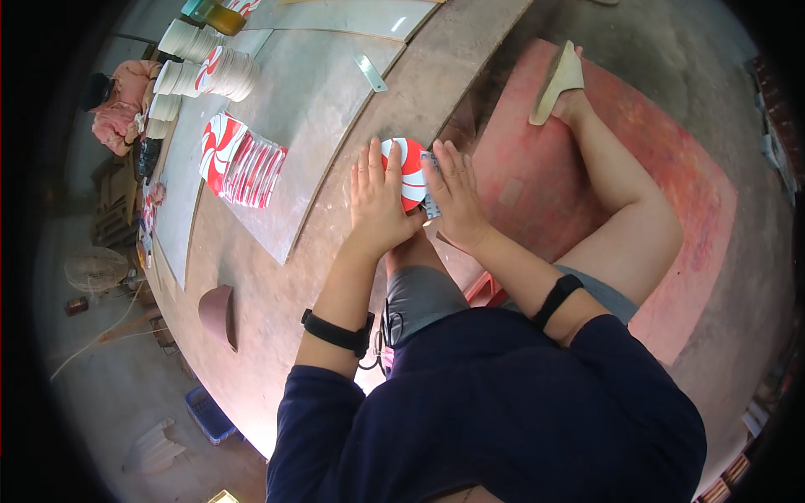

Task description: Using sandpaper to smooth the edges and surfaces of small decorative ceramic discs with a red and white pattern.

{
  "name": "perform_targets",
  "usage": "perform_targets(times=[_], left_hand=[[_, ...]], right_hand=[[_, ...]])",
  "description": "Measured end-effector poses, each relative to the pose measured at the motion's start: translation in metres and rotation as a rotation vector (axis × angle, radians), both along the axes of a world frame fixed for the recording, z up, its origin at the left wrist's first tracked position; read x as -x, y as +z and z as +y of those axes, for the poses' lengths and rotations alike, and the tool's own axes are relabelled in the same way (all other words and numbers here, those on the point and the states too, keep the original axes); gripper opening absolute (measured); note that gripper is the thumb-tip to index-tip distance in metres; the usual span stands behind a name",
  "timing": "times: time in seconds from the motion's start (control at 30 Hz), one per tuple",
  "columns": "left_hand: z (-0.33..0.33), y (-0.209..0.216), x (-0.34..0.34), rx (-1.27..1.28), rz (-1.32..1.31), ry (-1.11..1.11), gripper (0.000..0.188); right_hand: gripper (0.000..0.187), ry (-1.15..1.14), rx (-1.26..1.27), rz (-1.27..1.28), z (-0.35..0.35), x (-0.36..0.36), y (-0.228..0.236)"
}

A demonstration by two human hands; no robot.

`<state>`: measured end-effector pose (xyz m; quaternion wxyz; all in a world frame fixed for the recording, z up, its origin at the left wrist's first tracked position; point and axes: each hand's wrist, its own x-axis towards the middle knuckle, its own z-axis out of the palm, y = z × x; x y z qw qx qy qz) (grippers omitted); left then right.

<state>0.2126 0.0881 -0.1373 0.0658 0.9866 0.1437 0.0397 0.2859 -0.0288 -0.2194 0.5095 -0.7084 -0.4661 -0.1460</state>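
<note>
My left hand (377,205) and right hand (459,204), fingers extended, flank one disc (410,172) mid-frame, seemingly unfinished; upper left, fanned discs (251,172) look done.

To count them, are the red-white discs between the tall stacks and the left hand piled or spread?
Spread: the discs overlap in a row, most showing only narrow red-white strips.

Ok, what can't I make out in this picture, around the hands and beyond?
All in the head view:
Red-and-white disc: part of its left side, behind the left hand.
Patterned strip: partly covered by the right hand.
Disc's underside: hidden by the disc itself.
White stack: layers too small to count.
</note>
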Motion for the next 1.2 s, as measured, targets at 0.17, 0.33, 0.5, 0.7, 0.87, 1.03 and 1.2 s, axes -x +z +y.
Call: perform_targets(times=[0.17,0.33,0.5,0.7,0.87,1.03,1.2], left_hand=[[-0.003,0.005,-0.004,-0.022,0.055,0.031,0.11],[-0.003,0.002,-0.001,-0.033,0.046,0.033,0.109],[-0.003,0.002,-0.003,-0.025,0.049,0.034,0.109],[-0.003,0.005,-0.004,-0.048,0.055,0.038,0.11],[0.001,-0.003,-0.002,-0.04,-0.003,0.02,0.109],[-0.004,0.004,-0.005,-0.025,0.034,0.029,0.109],[-0.001,0.001,-0.002,-0.042,0.03,0.036,0.108]], right_hand=[[0.065,-0.155,0.177,0.19,0.006,-0.012,-0.025],[0.062,-0.017,0.048,0.019,0.006,0.002,-0.004],[0.064,-0.16,0.108,0.234,0.006,-0.01,-0.022],[0.065,-0.13,0.443,0.25,0.006,0.001,-0.023],[0.067,-0.019,-0.13,0.15,0.008,0.0,0.001],[0.066,-0.19,0.311,0.35,0.005,-0.002,-0.04],[0.066,-0.025,-0.095,0.204,0.007,-0.001,-0.002]])
